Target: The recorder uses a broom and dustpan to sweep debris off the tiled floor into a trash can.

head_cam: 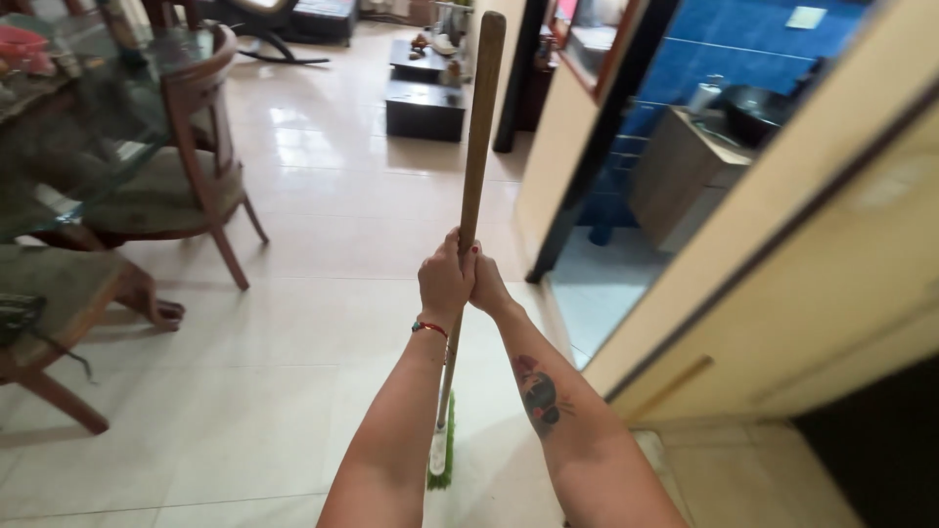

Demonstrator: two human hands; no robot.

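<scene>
Both my hands grip a long wooden broom handle (480,127) at about its middle. My left hand (445,279) wraps the stick from the left, with a red thread bracelet on the wrist. My right hand (486,284) closes on it from the right, touching the left hand. The handle rises in front of me and runs down between my forearms to a green broom head (442,460) resting on the pale tiled floor (293,323). My right forearm carries a dark tattoo.
A wooden chair (201,147) and a glass-topped table (68,117) stand at the left, with another seat (59,303) nearer. A cream wall (782,293) and an open doorway to a blue-tiled room (675,147) are at the right. Low dark furniture (424,103) sits farther back.
</scene>
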